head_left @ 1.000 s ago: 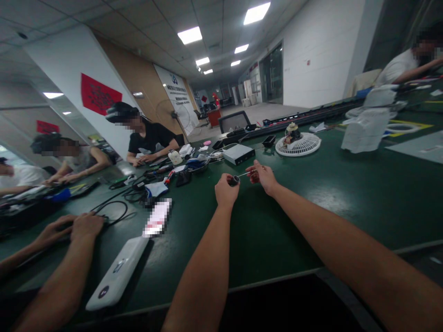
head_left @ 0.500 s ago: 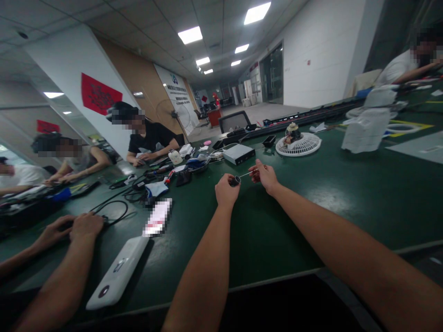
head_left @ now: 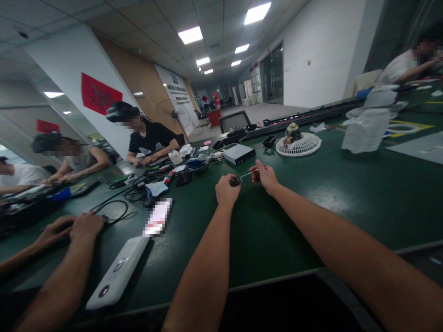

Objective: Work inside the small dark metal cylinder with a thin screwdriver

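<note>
My left hand (head_left: 226, 190) is closed around a small dark round part (head_left: 236, 181), held just above the green table. My right hand (head_left: 266, 177) grips a screwdriver (head_left: 246, 174) whose handle is mostly hidden by the fingers. Its thin metal shaft points left, with the tip at or very close to the dark part; whether they touch I cannot tell. Beyond both hands lies a grey-white box (head_left: 239, 154). To the right of it sits a white round fan grille (head_left: 298, 145) with a motor-like piece on top.
A long white device (head_left: 117, 274) and a lit phone (head_left: 158, 217) lie on the green table (head_left: 200, 258) to my left. Past them are a co-worker's hands (head_left: 79, 228) and black cables (head_left: 117, 205). A white plastic housing (head_left: 367, 124) stands at the right. Other people sit around the table.
The dark part in my left hand has turned slightly. My right hand and the screwdriver are almost where they were.
</note>
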`<action>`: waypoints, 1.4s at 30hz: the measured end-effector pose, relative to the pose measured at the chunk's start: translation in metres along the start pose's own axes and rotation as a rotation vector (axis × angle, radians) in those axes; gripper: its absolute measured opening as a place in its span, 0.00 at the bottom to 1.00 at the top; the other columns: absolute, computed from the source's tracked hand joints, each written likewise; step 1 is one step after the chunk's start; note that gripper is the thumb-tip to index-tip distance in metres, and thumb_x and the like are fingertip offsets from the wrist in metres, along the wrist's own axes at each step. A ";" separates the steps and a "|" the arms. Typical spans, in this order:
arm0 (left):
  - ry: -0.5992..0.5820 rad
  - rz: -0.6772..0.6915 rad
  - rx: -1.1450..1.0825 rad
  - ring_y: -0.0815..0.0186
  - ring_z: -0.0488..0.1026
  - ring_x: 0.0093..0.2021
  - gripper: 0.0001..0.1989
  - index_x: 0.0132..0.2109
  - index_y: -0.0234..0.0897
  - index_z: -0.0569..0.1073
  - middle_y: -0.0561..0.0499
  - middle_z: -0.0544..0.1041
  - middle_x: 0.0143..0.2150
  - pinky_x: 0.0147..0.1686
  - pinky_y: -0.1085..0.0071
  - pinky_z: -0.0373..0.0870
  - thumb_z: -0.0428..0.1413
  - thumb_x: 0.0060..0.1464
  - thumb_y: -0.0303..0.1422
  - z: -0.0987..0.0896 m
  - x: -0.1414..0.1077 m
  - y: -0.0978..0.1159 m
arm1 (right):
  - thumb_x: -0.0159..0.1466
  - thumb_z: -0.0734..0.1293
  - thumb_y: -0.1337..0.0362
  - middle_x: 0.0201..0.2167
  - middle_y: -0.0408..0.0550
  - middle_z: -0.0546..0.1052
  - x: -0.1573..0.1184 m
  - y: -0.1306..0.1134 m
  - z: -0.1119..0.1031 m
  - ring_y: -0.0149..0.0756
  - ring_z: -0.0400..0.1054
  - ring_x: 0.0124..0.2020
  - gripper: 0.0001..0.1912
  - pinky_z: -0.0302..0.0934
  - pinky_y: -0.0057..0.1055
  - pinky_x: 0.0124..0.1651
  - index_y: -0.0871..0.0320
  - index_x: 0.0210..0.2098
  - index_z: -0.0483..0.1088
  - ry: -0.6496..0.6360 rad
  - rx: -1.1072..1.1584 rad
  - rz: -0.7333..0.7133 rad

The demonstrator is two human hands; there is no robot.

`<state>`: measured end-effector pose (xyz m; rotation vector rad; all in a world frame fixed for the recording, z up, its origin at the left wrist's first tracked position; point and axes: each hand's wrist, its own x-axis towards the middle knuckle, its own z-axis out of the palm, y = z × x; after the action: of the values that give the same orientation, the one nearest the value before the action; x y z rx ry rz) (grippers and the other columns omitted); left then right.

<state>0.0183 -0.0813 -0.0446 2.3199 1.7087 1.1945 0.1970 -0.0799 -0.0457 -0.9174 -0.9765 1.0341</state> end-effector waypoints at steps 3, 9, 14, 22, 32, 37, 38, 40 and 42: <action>0.013 0.010 0.014 0.64 0.76 0.40 0.11 0.43 0.44 0.78 0.50 0.78 0.43 0.40 0.70 0.70 0.65 0.51 0.31 -0.002 -0.001 0.001 | 0.58 0.67 0.31 0.19 0.46 0.74 -0.003 -0.004 0.002 0.32 0.68 0.17 0.33 0.61 0.28 0.20 0.58 0.29 0.74 -0.048 0.039 0.029; 0.025 0.018 0.015 0.64 0.75 0.38 0.10 0.43 0.43 0.78 0.50 0.77 0.42 0.39 0.69 0.68 0.64 0.52 0.31 -0.002 -0.001 0.000 | 0.61 0.64 0.31 0.18 0.48 0.75 -0.005 -0.007 0.003 0.33 0.69 0.16 0.34 0.63 0.29 0.20 0.58 0.27 0.73 -0.060 0.038 0.058; 0.008 0.024 0.022 0.63 0.75 0.40 0.10 0.43 0.43 0.78 0.50 0.77 0.42 0.40 0.69 0.68 0.63 0.51 0.30 -0.002 -0.001 0.002 | 0.60 0.65 0.32 0.16 0.46 0.73 -0.001 -0.003 0.001 0.31 0.67 0.15 0.34 0.59 0.27 0.17 0.59 0.25 0.73 0.024 0.021 0.030; 0.008 0.010 0.027 0.64 0.75 0.40 0.09 0.42 0.42 0.79 0.50 0.77 0.42 0.41 0.70 0.68 0.63 0.51 0.30 -0.004 0.000 0.004 | 0.64 0.65 0.37 0.19 0.48 0.77 -0.004 -0.006 0.003 0.31 0.69 0.16 0.30 0.61 0.27 0.19 0.60 0.29 0.75 -0.074 0.074 0.064; 0.002 0.020 0.028 0.64 0.75 0.39 0.10 0.42 0.43 0.79 0.51 0.77 0.41 0.39 0.70 0.68 0.63 0.50 0.30 -0.003 -0.001 0.004 | 0.66 0.65 0.40 0.16 0.45 0.74 -0.001 -0.005 0.001 0.30 0.67 0.14 0.29 0.59 0.26 0.17 0.61 0.26 0.74 0.026 0.034 0.026; 0.015 0.015 0.011 0.65 0.75 0.39 0.09 0.42 0.43 0.79 0.51 0.78 0.41 0.39 0.70 0.68 0.63 0.51 0.30 -0.002 -0.001 0.003 | 0.66 0.65 0.40 0.18 0.47 0.76 -0.003 -0.007 0.002 0.31 0.69 0.16 0.29 0.61 0.27 0.19 0.61 0.28 0.74 -0.060 0.067 0.058; 0.016 0.012 0.007 0.65 0.75 0.39 0.09 0.42 0.42 0.79 0.51 0.78 0.41 0.40 0.70 0.69 0.63 0.51 0.30 -0.002 -0.001 0.002 | 0.66 0.65 0.40 0.17 0.47 0.76 -0.004 -0.006 0.003 0.32 0.69 0.15 0.29 0.61 0.27 0.19 0.61 0.27 0.74 -0.064 0.064 0.058; 0.013 0.010 -0.001 0.65 0.75 0.38 0.10 0.42 0.42 0.79 0.51 0.78 0.42 0.40 0.71 0.69 0.63 0.50 0.30 -0.002 -0.001 0.002 | 0.66 0.64 0.40 0.16 0.47 0.74 -0.003 -0.005 0.003 0.32 0.68 0.15 0.30 0.60 0.27 0.18 0.61 0.25 0.74 -0.053 0.051 0.052; 0.010 0.010 -0.007 0.65 0.75 0.38 0.10 0.42 0.43 0.79 0.51 0.77 0.42 0.41 0.71 0.70 0.64 0.50 0.30 -0.002 -0.001 0.003 | 0.66 0.64 0.39 0.15 0.46 0.73 -0.002 -0.004 0.002 0.31 0.67 0.14 0.31 0.59 0.26 0.18 0.61 0.25 0.73 -0.022 0.034 0.034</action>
<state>0.0192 -0.0837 -0.0426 2.3253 1.6956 1.2131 0.1956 -0.0829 -0.0422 -0.8991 -0.9621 1.0882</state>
